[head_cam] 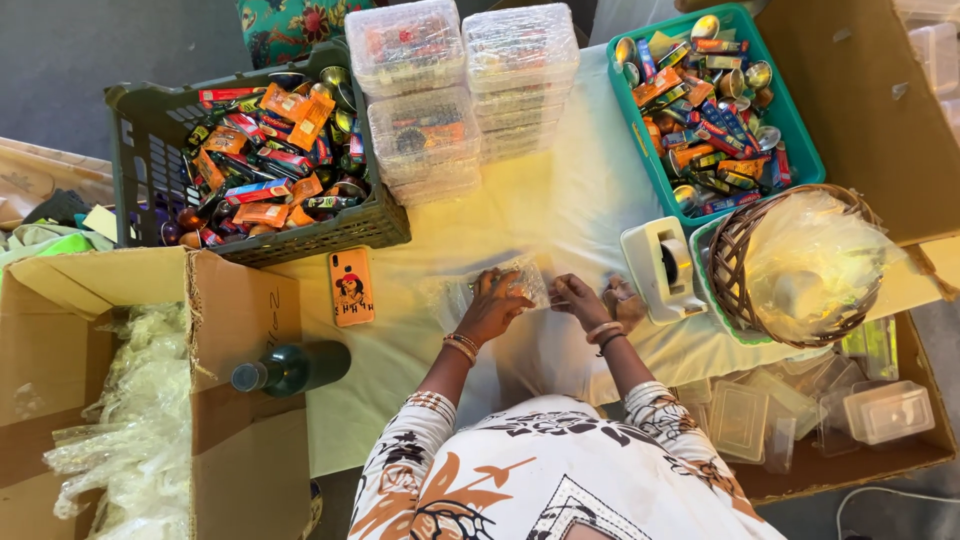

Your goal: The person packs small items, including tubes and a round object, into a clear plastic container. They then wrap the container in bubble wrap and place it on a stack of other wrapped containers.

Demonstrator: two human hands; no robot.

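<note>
While you work at the pale cloth-covered table point(560, 200), a dark crate point(140, 150) of small packets sits far left and a teal bin point(805, 150) far right. Between them stand stacked clear boxes point(460, 90). Your clear plastic packet point(500, 285) lies mid-table, long axis left to right. Your left hand point(492, 305) presses it, fingers curled; your right hand point(578, 297) pinches its right end.

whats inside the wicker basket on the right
The wicker basket holds crumpled clear plastic wrap with something pale showing through; whatever lies beneath it is covered.
</note>
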